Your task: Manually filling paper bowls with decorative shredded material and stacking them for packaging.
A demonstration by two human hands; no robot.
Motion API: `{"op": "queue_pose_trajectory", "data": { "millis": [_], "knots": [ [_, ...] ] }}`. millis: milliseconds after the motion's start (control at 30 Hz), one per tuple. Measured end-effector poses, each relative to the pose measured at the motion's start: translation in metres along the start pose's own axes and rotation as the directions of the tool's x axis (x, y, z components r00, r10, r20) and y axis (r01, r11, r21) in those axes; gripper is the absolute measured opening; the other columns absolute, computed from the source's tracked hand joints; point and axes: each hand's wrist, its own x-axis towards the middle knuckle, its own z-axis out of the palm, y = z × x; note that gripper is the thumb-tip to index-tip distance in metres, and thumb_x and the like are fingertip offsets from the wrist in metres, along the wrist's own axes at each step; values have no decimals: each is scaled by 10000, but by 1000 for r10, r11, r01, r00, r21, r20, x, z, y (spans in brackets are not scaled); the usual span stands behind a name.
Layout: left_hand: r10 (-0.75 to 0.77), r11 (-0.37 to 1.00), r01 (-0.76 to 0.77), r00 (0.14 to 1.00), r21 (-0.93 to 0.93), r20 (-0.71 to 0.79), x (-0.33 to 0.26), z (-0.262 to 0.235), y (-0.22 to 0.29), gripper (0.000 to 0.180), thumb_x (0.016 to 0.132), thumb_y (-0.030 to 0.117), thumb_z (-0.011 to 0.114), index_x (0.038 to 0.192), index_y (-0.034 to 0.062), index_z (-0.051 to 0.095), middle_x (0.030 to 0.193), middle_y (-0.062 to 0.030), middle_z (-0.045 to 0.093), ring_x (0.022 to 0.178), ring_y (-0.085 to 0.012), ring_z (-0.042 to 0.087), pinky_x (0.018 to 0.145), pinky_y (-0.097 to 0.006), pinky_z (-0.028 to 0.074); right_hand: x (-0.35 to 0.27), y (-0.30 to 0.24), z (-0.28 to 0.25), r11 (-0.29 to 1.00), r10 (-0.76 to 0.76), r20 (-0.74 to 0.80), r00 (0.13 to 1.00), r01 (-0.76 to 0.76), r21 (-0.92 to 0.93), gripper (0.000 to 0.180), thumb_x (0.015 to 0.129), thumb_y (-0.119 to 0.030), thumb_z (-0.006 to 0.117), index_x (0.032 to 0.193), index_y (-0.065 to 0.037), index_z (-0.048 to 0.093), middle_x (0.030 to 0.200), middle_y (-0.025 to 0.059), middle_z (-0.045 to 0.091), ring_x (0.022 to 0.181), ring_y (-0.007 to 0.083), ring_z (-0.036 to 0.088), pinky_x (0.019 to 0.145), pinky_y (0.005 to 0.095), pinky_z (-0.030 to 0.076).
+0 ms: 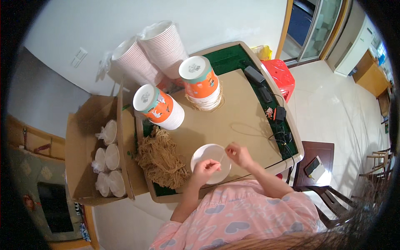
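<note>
A white paper tub stands mouth up at the near edge of the table, close to my body. My left hand is over its near left side with the fingers pinched together. Just off its right rim, my right hand is also closed in a pinch. Whatever the fingertips hold is too fine to make out. A loose bundle of tan twine lies left of the tub. Beyond it are two upside-down stacks of orange printed tubs, a shorter stack and a taller stack with twine strands around its base.
Bagged tub stacks lean against the wall at the back. An open cardboard box with wrapped tubs is on the left. Black adapters and cables line the table's right edge, beside a red plastic stool.
</note>
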Motion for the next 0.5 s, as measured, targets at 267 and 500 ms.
{"op": "queue_pose_trajectory", "data": {
  "millis": [267, 500],
  "knots": [
    [17, 977, -28, 998, -210, -54, 5, -17, 19, 201, 842, 35, 540, 1029, 1, 605, 790, -70, 631, 707, -118, 601, 694, -247, 496, 121, 0, -51, 916, -322, 176, 930, 353, -188, 112, 744, -53, 583, 854, -71, 595, 754, 85, 575, 671, 248, 582, 614, 329, 475],
    [54, 778, -89, 996, -621, -75, 13, -9, 11, 218, 877, 57, 499, 1062, -21, 584, 953, -116, 628, 829, -177, 608, 758, -292, 497, 41, -45, -31, 921, 1, 159, 987, -62, 384, 181, 807, -11, 564, 987, -33, 578, 898, 35, 590, 769, 128, 578, 667, 259, 470]
  ]
}}
